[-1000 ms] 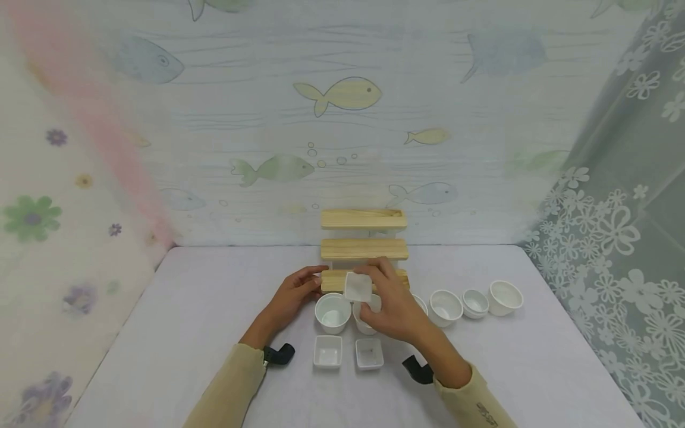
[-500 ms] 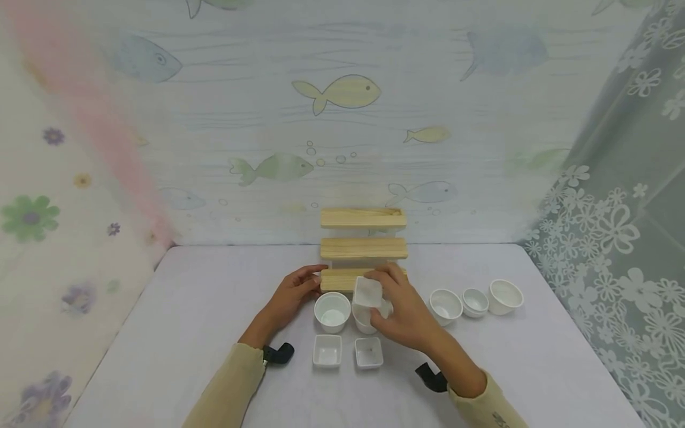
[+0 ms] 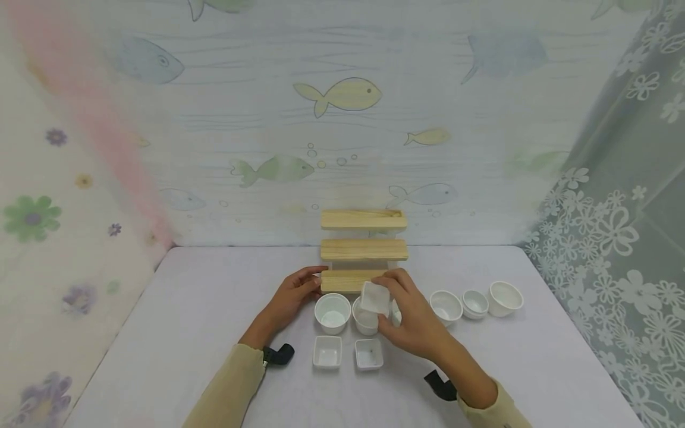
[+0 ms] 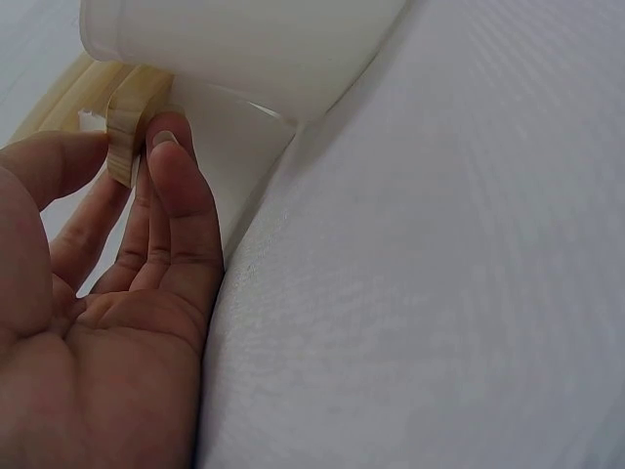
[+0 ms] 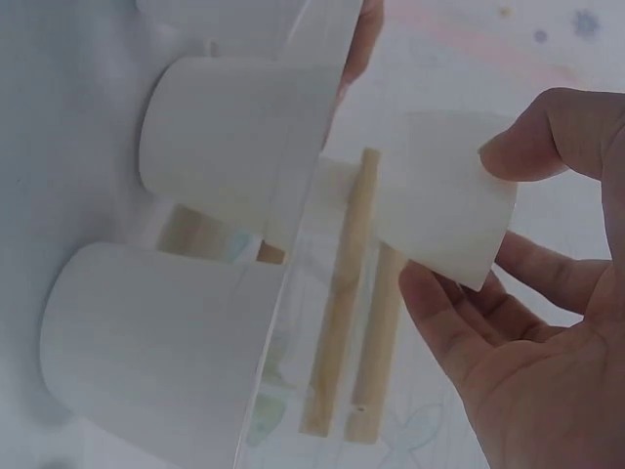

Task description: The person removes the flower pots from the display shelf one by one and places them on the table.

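Observation:
My left hand (image 3: pixel 291 297) pinches the left end of the lowest wooden slat on a three-step display rack (image 3: pixel 364 249); in the left wrist view, fingers and thumb sit on either side of the slat end (image 4: pixel 132 122). A small square white bowl (image 3: pixel 376 298) is held by its edges between the thumb and fingers of my right hand (image 3: pixel 414 321). It is raised over a round white bowl (image 3: pixel 365 321), hiding part of it. In the right wrist view the square bowl (image 5: pixel 444 195) stands apart from the round bowls (image 5: pixel 156 342).
A round bowl (image 3: pixel 333 313) stands just in front of the rack's left end. Two square bowls (image 3: pixel 327 352) sit nearer the person. More round bowls (image 3: pixel 445 307) line up to the right, the far one (image 3: pixel 505 298) tilted. A patterned curtain hangs behind the table.
My right hand has moved right and slightly toward the person with the square bowl. The left hand stays at the rack.

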A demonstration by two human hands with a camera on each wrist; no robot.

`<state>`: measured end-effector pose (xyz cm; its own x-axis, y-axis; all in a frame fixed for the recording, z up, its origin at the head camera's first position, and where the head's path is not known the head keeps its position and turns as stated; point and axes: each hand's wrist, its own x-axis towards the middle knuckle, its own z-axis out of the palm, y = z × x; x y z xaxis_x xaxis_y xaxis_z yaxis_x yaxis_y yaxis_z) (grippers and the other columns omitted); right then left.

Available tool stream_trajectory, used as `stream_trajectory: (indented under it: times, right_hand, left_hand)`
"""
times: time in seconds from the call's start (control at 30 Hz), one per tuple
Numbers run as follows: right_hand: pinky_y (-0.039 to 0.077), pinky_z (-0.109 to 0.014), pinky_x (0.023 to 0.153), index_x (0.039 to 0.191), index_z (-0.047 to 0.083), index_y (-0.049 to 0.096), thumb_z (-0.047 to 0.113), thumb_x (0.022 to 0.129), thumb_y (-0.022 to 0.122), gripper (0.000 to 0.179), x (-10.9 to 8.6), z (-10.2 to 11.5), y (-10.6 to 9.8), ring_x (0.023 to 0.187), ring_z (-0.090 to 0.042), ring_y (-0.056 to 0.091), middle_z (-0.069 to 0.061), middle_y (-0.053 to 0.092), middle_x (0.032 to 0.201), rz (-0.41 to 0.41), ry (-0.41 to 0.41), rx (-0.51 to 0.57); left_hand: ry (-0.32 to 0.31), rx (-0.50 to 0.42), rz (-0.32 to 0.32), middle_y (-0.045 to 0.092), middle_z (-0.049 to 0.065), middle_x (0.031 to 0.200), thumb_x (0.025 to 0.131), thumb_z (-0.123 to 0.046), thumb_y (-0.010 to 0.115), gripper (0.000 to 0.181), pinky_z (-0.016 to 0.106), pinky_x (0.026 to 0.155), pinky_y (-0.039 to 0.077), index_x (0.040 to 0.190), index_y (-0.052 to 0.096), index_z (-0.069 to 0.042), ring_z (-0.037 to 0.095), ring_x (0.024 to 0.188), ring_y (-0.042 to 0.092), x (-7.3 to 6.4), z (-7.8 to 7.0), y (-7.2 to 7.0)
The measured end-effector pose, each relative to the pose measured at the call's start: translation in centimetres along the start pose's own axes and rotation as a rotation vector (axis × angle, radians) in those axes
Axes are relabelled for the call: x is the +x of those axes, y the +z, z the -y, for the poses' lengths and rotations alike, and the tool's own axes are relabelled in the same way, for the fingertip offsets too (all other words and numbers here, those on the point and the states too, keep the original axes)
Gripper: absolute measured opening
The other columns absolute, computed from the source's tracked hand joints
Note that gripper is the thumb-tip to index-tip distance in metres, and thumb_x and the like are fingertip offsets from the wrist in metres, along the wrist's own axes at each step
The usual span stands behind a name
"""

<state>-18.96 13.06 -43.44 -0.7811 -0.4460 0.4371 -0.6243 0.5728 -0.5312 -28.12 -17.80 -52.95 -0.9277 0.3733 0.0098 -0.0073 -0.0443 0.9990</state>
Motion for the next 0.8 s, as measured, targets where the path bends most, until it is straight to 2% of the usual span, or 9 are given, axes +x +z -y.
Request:
stream_trajectory:
  times: [0.27, 0.53, 0.8]
  right_hand:
    - [0.056, -0.039, 0.099, 0.140, 0.008, 0.059, 0.002, 0.081, 0.079, 0.063, -1.1, 0.0, -0.4, 0.122, -0.017, 0.057, -0.002, 0.051, 0.138, 0.005, -0.011, -0.009]
    - [0.056, -0.038, 0.095, 0.138, 0.005, 0.061, 0.001, 0.079, 0.077, 0.061, -2.2, -0.3, -0.4, 0.119, -0.018, 0.058, -0.002, 0.054, 0.135, -0.014, -0.063, -0.018]
    - [0.056, -0.037, 0.094, 0.140, 0.009, 0.061, 0.002, 0.078, 0.079, 0.066, -3.4, -0.1, -0.6, 0.117, -0.017, 0.058, 0.000, 0.054, 0.132, 0.017, -0.070, -0.045]
  left_hand:
    - [-0.001, 0.005, -0.013, 0.068, 0.015, 0.120, 0.110, -0.016, 0.060, 0.042, 0.030, 0.089, 0.060, 0.150, 0.057, -0.006, 0.021, 0.107, 0.069, -0.5, 0.3, 0.1]
    - [0.010, -0.003, -0.013, 0.068, 0.017, 0.121, 0.110, -0.015, 0.059, 0.042, 0.029, 0.088, 0.060, 0.151, 0.056, -0.005, 0.020, 0.106, 0.068, -1.1, 0.6, 0.2]
    - [0.018, -0.014, -0.027, 0.066, 0.020, 0.126, 0.110, -0.013, 0.059, 0.042, 0.028, 0.086, 0.060, 0.150, 0.056, -0.004, 0.020, 0.104, 0.068, -1.7, 0.7, 0.4]
